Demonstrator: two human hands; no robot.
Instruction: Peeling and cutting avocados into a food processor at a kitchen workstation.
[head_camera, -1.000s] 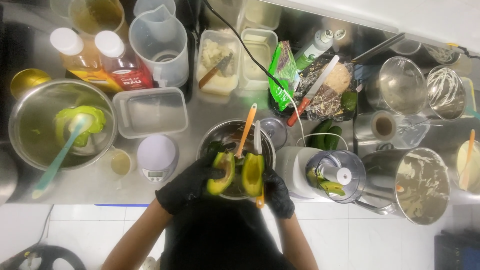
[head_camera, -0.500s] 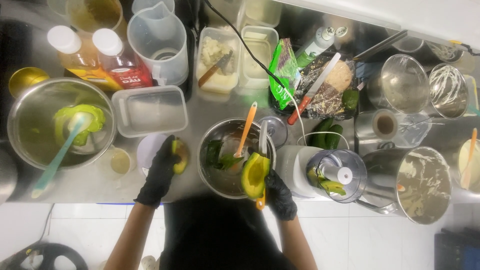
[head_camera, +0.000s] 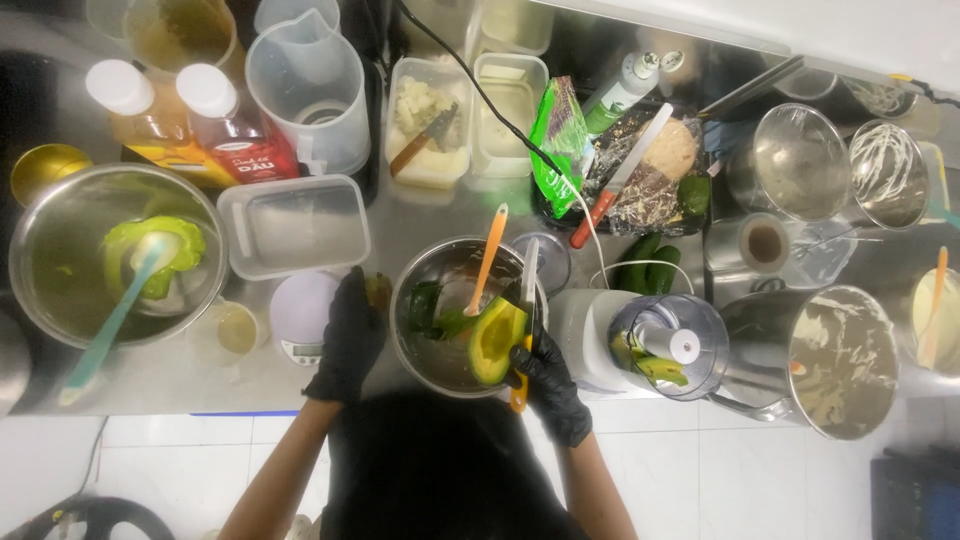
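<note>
Two hands in view, both in black gloves. Right hand: fingers closed around one avocado half, cut face up, and one orange-handled knife held alongside it. The half sits over the near rim of the small steel bowl. Left hand: lies on the desk just left of that bowl, fingers curled over a small dark-green piece, apparently a second avocado half; most of it is covered by the glove, so the grip cannot be told for certain.

Count, small bowl: one orange spatula, dark green peel scraps. One large steel bowl at far left holds green mash and one teal spatula. Two capped bottles of amber and red liquid. One clear measuring jug. One empty clear plastic tub. One round white kitchen scale, touching the left hand's side. Two rectangular trays behind the bowl.

Right of the bowl: one food processor with green pieces inside, blocking the desk beyond. One red-handled knife on a wrapped board. A black cable crosses the trays.

The person's head and dark top cover the near desk edge. Containers at the top and right are cut off by the frame.
</note>
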